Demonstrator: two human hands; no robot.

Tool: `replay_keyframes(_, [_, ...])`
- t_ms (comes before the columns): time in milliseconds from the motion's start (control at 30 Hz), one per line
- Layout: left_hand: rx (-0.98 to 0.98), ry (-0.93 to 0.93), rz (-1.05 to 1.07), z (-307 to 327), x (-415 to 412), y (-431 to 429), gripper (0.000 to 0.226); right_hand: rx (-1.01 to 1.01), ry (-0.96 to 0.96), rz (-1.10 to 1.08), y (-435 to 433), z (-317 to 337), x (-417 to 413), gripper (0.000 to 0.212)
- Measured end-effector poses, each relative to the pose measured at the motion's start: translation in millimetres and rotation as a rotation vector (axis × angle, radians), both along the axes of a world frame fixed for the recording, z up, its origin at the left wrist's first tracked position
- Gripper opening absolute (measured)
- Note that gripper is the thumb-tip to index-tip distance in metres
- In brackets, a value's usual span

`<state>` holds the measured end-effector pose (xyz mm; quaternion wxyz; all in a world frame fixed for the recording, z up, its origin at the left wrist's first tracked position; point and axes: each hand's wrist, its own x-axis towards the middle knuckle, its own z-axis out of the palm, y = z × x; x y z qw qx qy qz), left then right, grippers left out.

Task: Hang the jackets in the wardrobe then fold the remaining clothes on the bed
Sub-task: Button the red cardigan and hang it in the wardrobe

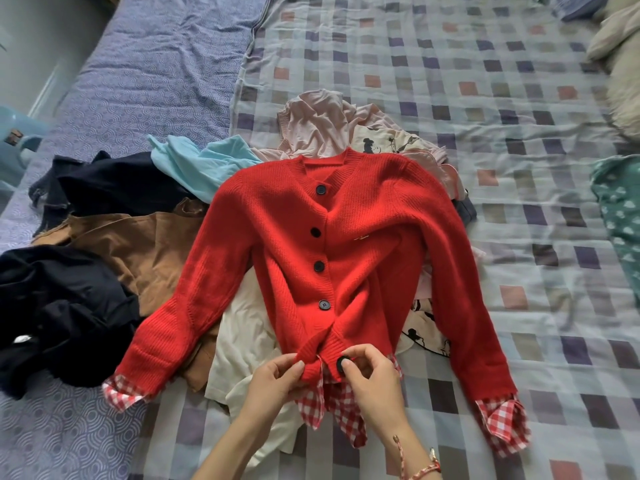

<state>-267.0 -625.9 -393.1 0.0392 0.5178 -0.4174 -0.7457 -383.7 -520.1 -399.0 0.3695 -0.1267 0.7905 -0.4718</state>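
Note:
A red knit cardigan (360, 237) with black buttons and red-checked cuffs and hem lies spread face up on a heap of clothes on the bed (519, 98). My left hand (273, 379) pinches the left side of its bottom hem. My right hand (369, 375) pinches the right side of the hem at the lowest black button (343, 362). Both sleeves are spread outward and down.
Under and left of the cardigan lie a brown garment (138, 247), dark navy clothes (69, 306), a light blue top (204, 161), a pink top (318, 123) and a cream one (242, 348). A green patterned cloth (620, 216) lies at the right edge.

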Motion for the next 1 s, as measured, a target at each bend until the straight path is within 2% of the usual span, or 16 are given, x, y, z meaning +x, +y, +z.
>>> replay_keyframes(67, [-0.065, 0.000, -0.033, 4, 5, 3, 0.015, 0.011, -0.021, -0.020, 6, 3, 0, 0.018])
replay_keyframes(133, [-0.233, -0.025, -0.056, 7, 9, 6, 0.012, 0.000, -0.079, -0.063, 11, 3, -1, 0.021])
replay_keyframes(200, [-0.501, -0.034, -0.130, 10, 12, 14, 0.014, 0.003, -0.135, -0.083, 16, 3, -2, 0.021])
replay_keyframes(300, [-1.060, -0.021, -0.366, 8, 17, 32, 0.007, 0.033, -0.183, -0.030, 22, 3, 0, 0.017])
replay_keyframes(334, [-1.189, -0.031, -0.451, 5, 16, 39, 0.005, 0.055, -0.195, -0.002, 24, 3, 2, 0.017])
replay_keyframes(367, [-1.237, -0.041, -0.559, 0, 16, 48, 0.009, 0.082, -0.210, 0.030, 26, 2, 5, 0.018])
replay_keyframes(434, [-1.198, -0.240, -0.870, -9, 14, 63, 0.022, 0.215, -0.212, 0.137, 33, -4, 9, 0.021])
replay_keyframes(534, [-0.778, -0.605, -1.152, -28, 23, 62, 0.037, 0.435, -0.107, 0.246, 49, -20, 2, 0.022])
replay_keyframes(601, [-0.637, -0.676, -1.131, -34, 24, 47, 0.035, 0.480, -0.087, 0.225, 57, -25, -10, 0.019])
replay_keyframes(667, [-0.611, -0.652, -1.051, -34, 18, 26, 0.025, 0.477, -0.086, 0.209, 58, -25, -25, 0.016])
replay_keyframes(734, [-0.638, -0.646, -0.951, -29, 2, 0, 0.023, 0.441, -0.094, 0.184, 52, -24, -42, 0.016])
replay_keyframes(868, [-0.761, -0.651, -0.804, -18, -49, -59, 0.032, 0.305, -0.073, 0.138, 8, -7, -89, 0.019])
replay_keyframes(934, [-0.802, -0.635, -0.760, -8, -76, -85, 0.036, 0.219, 0.007, 0.133, -22, 10, -112, 0.018])
replay_keyframes(1001, [-0.874, -0.603, -0.701, 4, -112, -118, 0.038, 0.168, 0.186, 0.164, -64, 27, -144, 0.016])
